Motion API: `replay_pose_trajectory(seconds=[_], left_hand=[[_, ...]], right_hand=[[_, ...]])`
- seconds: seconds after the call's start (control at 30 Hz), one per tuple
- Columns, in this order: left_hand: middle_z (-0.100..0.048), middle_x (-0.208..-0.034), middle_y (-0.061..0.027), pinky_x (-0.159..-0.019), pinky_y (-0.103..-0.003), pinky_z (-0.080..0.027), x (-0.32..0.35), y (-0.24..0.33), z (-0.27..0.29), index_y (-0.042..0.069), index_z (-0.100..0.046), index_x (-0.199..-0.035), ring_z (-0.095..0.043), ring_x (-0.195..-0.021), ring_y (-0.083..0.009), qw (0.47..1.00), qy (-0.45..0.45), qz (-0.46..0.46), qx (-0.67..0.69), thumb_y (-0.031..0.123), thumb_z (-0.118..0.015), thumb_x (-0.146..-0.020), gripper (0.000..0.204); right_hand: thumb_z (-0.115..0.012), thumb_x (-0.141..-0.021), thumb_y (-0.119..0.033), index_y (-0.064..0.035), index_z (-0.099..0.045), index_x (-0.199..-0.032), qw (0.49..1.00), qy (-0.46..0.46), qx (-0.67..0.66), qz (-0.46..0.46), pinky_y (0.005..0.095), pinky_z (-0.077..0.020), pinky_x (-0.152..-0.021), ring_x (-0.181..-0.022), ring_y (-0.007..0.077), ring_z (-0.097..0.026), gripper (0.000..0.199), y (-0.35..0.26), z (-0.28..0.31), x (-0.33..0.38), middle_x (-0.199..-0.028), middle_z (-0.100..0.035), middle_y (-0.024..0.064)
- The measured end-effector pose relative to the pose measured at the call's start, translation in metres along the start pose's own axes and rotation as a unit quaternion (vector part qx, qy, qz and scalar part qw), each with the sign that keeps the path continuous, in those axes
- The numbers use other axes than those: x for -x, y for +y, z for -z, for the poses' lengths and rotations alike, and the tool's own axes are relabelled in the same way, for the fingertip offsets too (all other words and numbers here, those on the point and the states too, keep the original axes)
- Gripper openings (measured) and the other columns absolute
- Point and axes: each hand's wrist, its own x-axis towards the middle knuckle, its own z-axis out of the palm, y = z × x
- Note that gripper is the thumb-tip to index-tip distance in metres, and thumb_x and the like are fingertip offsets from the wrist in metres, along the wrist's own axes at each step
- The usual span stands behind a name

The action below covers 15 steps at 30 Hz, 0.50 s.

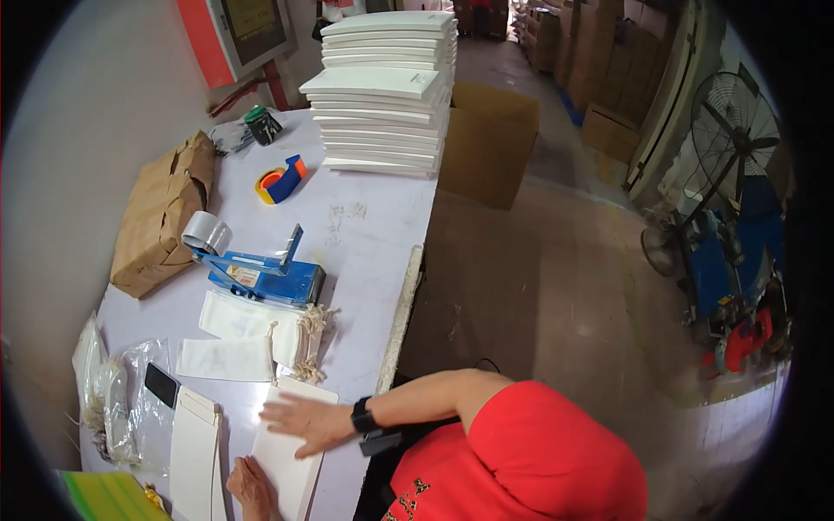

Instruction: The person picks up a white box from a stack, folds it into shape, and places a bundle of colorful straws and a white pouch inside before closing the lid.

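Note:
On the table in front of me lies a flat white box [289,469]. My right hand [306,422], with a dark watch on the wrist, rests flat on its top with fingers spread. My left hand [249,489] is at the box's left long edge, its fingers curled and closed against that edge; the fingertips are partly hidden. A second flat white box [196,451] lies beside it to the left. Just beyond are white cloth drawstring bags [228,359] with beige cords. A dark phone [162,385] lies by the left box's far end.
A blue tape dispenser [287,283], a blue-and-orange tape cutter [283,181] and a brown paper package [163,217] sit farther along the table. A tall stack of white boxes [382,122] stands at its far end, beside a cardboard box [488,143]. Clear plastic bags [146,395] lie left.

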Motion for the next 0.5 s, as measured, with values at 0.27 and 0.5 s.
replay_pose_trajectory(seconds=[0.27, 0.5], left_hand=[[-0.031, -0.144, -0.0196, -0.108, -0.057, -0.015, 0.001, 0.094, 0.039, 0.007, -0.040, -0.137, -0.025, -0.134, -0.0412, 0.991, -0.125, 0.013, 0.052, 0.043, -0.057, -0.082, 0.067], [-0.028, -0.148, -0.0161, -0.107, -0.056, -0.017, 0.020, 0.063, 0.013, 0.009, -0.042, -0.135, -0.024, -0.137, -0.0337, 0.996, -0.082, -0.011, 0.041, 0.057, -0.054, -0.082, 0.073]], right_hand=[[-0.062, -0.080, -0.041, -0.0020, -0.043, -0.133, 0.999, 0.037, 0.006, -0.009, 0.0480, -0.0131, -0.113, -0.139, 0.0323, -0.021, 0.068, 0.015, 0.000, 0.006, -0.145, -0.030, 0.0184], [-0.059, -0.083, -0.045, -0.0073, -0.044, -0.133, 0.989, -0.049, 0.141, -0.017, 0.0493, -0.0144, -0.112, -0.138, 0.0312, -0.022, 0.065, 0.004, 0.018, -0.005, -0.147, -0.030, 0.0141]])
